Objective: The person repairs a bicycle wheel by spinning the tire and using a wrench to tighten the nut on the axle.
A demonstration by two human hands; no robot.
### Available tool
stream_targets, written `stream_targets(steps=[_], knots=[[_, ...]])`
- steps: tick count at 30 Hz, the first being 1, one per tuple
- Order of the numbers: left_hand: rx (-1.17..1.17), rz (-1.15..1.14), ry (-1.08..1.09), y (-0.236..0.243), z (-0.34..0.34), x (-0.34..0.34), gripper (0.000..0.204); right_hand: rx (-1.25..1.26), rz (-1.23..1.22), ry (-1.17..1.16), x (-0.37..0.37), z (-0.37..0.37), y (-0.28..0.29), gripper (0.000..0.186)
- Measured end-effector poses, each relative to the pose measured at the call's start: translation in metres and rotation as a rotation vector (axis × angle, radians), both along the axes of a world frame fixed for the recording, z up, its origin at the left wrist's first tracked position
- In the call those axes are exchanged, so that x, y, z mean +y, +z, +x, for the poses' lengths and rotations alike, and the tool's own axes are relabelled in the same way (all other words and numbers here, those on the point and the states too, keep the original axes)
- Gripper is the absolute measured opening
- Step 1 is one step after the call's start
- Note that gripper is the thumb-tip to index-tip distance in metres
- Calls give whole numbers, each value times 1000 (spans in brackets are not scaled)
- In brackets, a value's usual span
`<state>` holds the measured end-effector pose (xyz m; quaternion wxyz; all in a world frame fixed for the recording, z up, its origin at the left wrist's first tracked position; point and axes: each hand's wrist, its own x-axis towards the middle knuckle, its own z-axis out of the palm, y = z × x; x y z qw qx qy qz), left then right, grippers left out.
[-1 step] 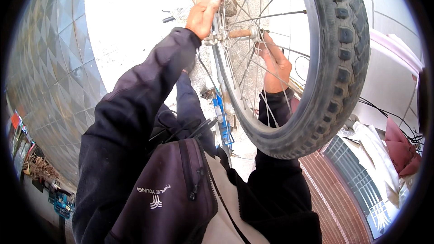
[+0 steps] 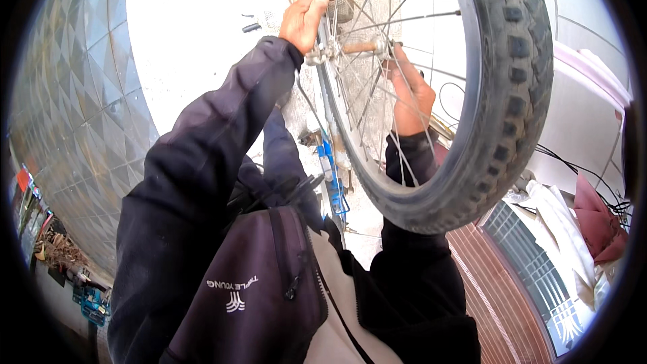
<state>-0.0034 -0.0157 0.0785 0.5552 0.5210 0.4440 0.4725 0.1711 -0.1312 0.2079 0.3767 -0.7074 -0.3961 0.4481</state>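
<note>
A bicycle wheel (image 2: 431,212) with a knobbly black tyre is held up in front of me, its spokes facing me. My left hand (image 2: 304,20) is closed at the wheel's left side, fingers around the rim, just above the left end of the rusty hub (image 2: 358,47). Behind the spokes my right hand (image 2: 411,98) reaches to the hub's right end. Its fingers are bent around the axle end, and the spokes partly cover them. A blue-and-silver bicycle frame part (image 2: 328,165) shows below the hub.
Patterned grey wall tiles (image 2: 81,94) rise on the left. A wire basket (image 2: 340,3) sits beyond the wheel. At right lie pale and maroon cloths (image 2: 600,222), dark cables (image 2: 573,168) and a brown ribbed mat (image 2: 492,296). Teal tools (image 2: 93,305) stand at lower left.
The wheel has shifted up a little, and its tread blocks sit in slightly different places. My left hand has risen slightly with it; both hands keep their holds.
</note>
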Motion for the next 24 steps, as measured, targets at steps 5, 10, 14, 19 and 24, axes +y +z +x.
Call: stream_targets(steps=[5, 10, 14, 19, 24], knots=[[121, 3, -111, 9, -2, -4, 52, 7, -9, 31, 0, 10, -4, 37], [301, 133, -117, 15, -20, 6, 55, 94, 64, -25, -4, 7, -19, 36], [254, -86, -99, -8, -53, 7, 50, 60, 99, -42, -2, -3, -13, 40], [350, -257, -59, -38, -108, -24, 52, 25, 127, -19, -4, -4, -14, 43], [443, -535, -18, -71, -167, -78, 51, -66, 138, 20, -5, -5, -11, 46]])
